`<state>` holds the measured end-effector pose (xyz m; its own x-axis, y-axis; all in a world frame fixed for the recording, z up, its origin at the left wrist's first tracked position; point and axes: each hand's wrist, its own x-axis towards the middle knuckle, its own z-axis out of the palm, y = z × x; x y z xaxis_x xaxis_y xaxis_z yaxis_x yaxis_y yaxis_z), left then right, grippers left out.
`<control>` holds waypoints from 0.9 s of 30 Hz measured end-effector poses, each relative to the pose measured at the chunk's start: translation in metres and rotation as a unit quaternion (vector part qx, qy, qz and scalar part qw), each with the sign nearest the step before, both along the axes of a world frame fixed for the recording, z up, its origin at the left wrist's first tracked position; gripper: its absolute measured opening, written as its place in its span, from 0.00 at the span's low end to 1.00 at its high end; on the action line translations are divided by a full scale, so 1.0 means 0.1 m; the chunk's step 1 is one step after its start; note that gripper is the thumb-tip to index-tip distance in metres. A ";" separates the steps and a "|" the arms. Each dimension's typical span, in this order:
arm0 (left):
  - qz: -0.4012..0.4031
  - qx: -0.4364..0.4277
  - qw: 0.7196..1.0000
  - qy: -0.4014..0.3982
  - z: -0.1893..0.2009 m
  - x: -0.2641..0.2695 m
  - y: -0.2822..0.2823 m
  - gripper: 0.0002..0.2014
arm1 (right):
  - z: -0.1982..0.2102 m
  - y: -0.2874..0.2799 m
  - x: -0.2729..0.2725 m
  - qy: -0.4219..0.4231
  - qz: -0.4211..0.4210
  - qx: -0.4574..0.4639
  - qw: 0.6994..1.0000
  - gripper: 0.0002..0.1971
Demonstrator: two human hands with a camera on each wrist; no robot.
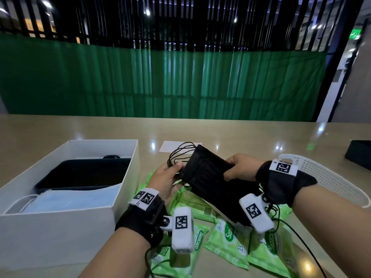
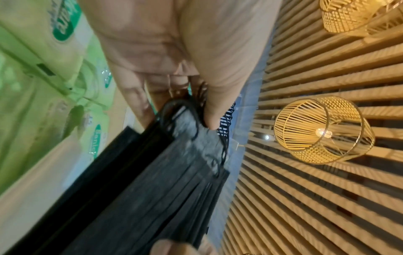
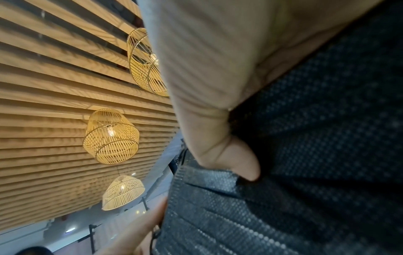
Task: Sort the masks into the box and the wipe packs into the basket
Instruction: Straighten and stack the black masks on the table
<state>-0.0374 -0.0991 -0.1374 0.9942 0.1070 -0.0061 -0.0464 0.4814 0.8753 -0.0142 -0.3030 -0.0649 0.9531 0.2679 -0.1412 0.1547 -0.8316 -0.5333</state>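
A stack of black masks (image 1: 208,177) hangs above the table, held between both hands. My left hand (image 1: 170,177) pinches its left end and the ear loops (image 1: 180,153); in the left wrist view my thumb (image 2: 209,96) presses on the black masks (image 2: 165,172). My right hand (image 1: 239,167) grips the stack's right end, thumb on top; the right wrist view shows that thumb (image 3: 235,158) on the mask fabric (image 3: 283,189). Several green wipe packs (image 1: 226,235) lie on the table below the hands. The white box (image 1: 124,199) at the left holds blue masks (image 1: 68,199) and a black stack (image 1: 84,173). The white basket (image 1: 325,177) lies at the right.
A white paper sheet (image 1: 168,146) lies behind the hands. A dark box (image 1: 359,155) sits at the far right edge. Black cables (image 1: 309,249) run over the wipe packs. A green curtain (image 1: 160,83) stands beyond the table's far edge.
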 end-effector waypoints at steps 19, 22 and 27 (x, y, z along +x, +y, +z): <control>-0.072 0.101 0.991 0.054 -0.03 -0.07 -0.01 0.02 | 0.09 -0.06 -0.03 -0.042 0.022 -0.033 0.998 0.06; -0.113 0.105 0.987 0.036 -0.05 -0.06 -0.01 0.06 | 0.12 -0.02 -0.06 -0.046 0.047 -0.051 0.996 0.08; -0.136 0.193 0.972 0.001 -0.11 -0.02 -0.01 0.20 | 0.04 0.07 -0.06 -0.050 0.089 -0.071 0.992 0.06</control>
<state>-0.0391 -0.1001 -0.1482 0.9862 -0.1643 -0.0196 0.0382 0.1109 0.9931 -0.0203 -0.2958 -0.0606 0.9038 0.4172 -0.0958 0.3523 -0.8521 -0.3870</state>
